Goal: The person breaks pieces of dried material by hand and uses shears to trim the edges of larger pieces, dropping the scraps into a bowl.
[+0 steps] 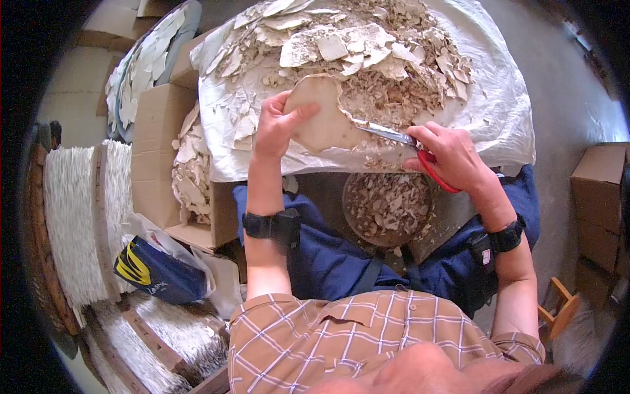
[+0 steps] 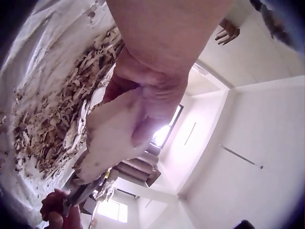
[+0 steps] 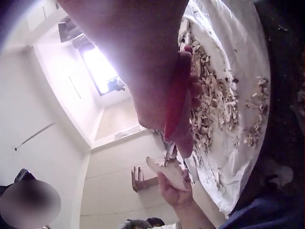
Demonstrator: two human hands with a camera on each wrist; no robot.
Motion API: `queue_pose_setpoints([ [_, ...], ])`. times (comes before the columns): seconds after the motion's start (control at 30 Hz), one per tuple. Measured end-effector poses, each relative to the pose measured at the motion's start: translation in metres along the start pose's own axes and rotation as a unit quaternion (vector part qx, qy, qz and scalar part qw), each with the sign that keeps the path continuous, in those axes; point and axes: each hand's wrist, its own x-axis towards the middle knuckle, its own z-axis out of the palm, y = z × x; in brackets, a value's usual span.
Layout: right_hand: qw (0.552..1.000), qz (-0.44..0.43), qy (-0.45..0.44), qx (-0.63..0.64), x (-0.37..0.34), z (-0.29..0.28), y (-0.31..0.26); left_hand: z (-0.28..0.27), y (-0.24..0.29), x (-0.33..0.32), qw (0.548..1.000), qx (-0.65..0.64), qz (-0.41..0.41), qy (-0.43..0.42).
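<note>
My left hand [image 1: 274, 128] pinches a flat, pale, thin sheet [image 1: 321, 118] with uneven brownish edges, its thumb lying across the face. What the sheet is made of I cannot tell. My right hand [image 1: 453, 154] grips red-handled scissors [image 1: 438, 172], whose metal blades point left at the sheet's right edge. In the left wrist view, the sheet [image 2: 112, 136] hangs from the left hand, with the blades [image 2: 78, 191] close to its lower corner. The right wrist view shows the red handle [image 3: 178, 95] along the right palm and the sheet [image 3: 174, 174] beyond.
Broken pale pieces and brown scraps [image 1: 407, 92] are heaped on a white cloth [image 1: 499, 125]. Below its edge stands a round basin [image 1: 346, 210] of trimmings. A cardboard box [image 1: 154, 157] of pieces, a blue bag [image 1: 161, 272] and stacked white sheets [image 1: 72, 223] lie at left.
</note>
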Motion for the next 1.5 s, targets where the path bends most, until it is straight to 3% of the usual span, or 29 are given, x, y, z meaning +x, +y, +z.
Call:
queue_pose_setpoints([
  [0.2,1.000,-0.018,-0.016,-0.015,-0.004,0.010,0.002,-0.006,-0.002,0.001,0.998,0.015,-0.032,-0.043],
  [0.6,1.000,-0.006,-0.024,-0.010,-0.010,0.031,-0.003,-0.015,-0.008,0.003,0.993,-0.011,-0.107,-0.047],
  [1.0,0.999,-0.011,0.016,-0.028,-0.013,0.040,-0.010,-0.015,-0.009,-0.003,0.994,-0.029,-0.094,-0.054],
  [1.2,0.999,-0.003,-0.008,0.046,-0.017,0.047,-0.013,-0.018,-0.004,-0.006,0.993,-0.006,-0.108,-0.056],
  [1.4,0.985,0.005,-0.103,0.141,-0.016,0.042,-0.013,-0.023,-0.011,-0.005,0.987,-0.075,-0.126,-0.063],
  [1.47,0.948,0.030,-0.124,0.291,-0.016,0.044,-0.013,-0.026,-0.014,-0.003,0.985,-0.110,-0.113,-0.073],
  [1.5,0.948,0.030,-0.123,0.291,-0.014,0.037,-0.017,-0.026,-0.015,-0.003,0.981,-0.146,-0.100,-0.084],
])
